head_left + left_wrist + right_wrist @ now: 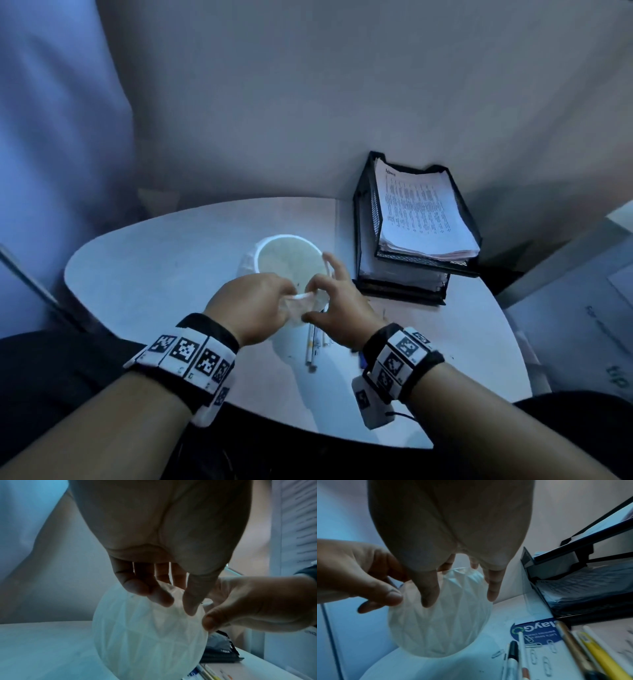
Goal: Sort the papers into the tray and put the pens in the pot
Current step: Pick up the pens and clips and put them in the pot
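A white faceted pot (286, 255) stands open-topped in the middle of the round table. Both hands meet at its near rim. My left hand (287, 291) pinches the rim between thumb and fingers, as the left wrist view shows at the pot (145, 642). My right hand (315, 287) pinches the same rim just to the right, its other fingers spread above the mouth. Several pens (313, 346) lie on the table under my right hand; in the right wrist view these pens (522, 655) lie beside the pot (440, 628). Printed papers (421, 212) fill the black mesh tray (363, 240).
The stacked tray stands at the table's back right against the wall. Several paper clips (534, 645) and a blue card (539, 631) lie among the pens. Bare tabletop (154, 257) stretches left of the pot. The table's edge curves close to my body.
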